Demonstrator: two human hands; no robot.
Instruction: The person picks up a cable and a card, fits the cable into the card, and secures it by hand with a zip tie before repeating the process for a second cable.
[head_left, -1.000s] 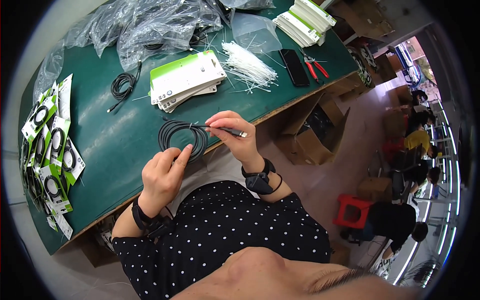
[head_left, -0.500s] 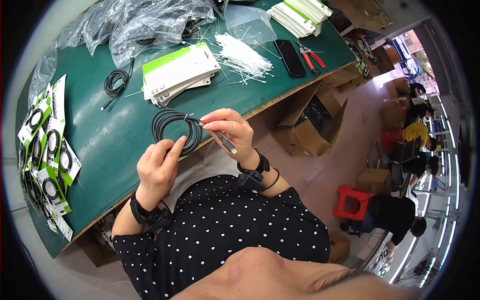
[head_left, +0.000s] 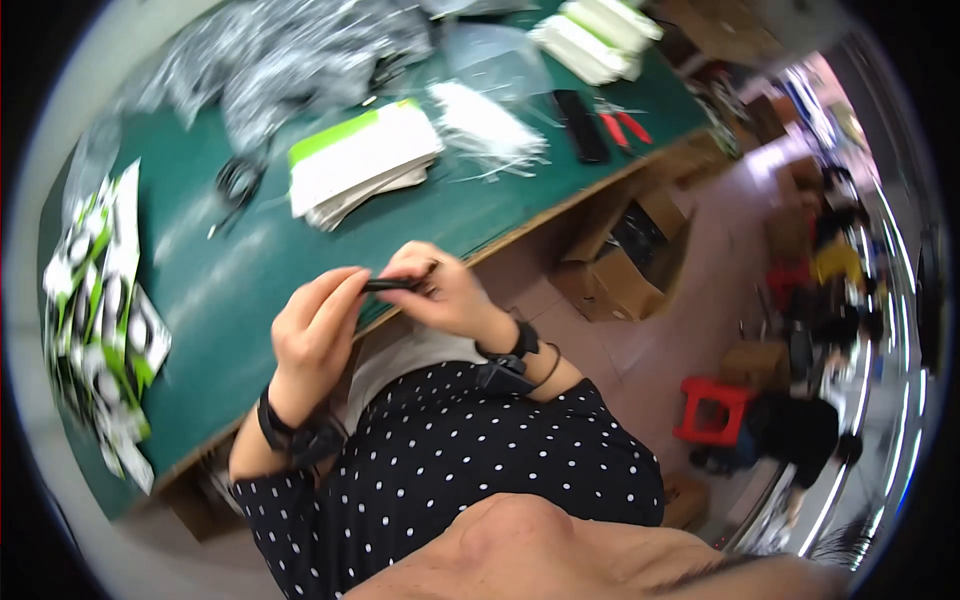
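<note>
A coiled black cable (head_left: 391, 285) is held between my two hands, over the near edge of the green table. The coil is turned edge-on, so it looks like a short dark bar. My left hand (head_left: 318, 325) pinches its left end between thumb and fingers. Around the right end, my right hand (head_left: 440, 290) is closed, with a dark bit of cable showing at its fingers. Motion blur hides the plug. Just beyond my hands lies a stack of white and green cards (head_left: 365, 160).
White cable ties (head_left: 490, 130), a black phone (head_left: 580, 127) and red-handled pliers (head_left: 625, 125) lie at the back right. Another black cable (head_left: 238, 182) rests left of the cards. Packaged cables (head_left: 105, 330) pile up far left; plastic bags (head_left: 300, 60) lie behind. A cardboard box (head_left: 630, 265) stands on the floor.
The coil has turned from face-on to edge-on. My right hand has moved in and closed on it, and the plug no longer shows. The whole view has shifted slightly and blurred.
</note>
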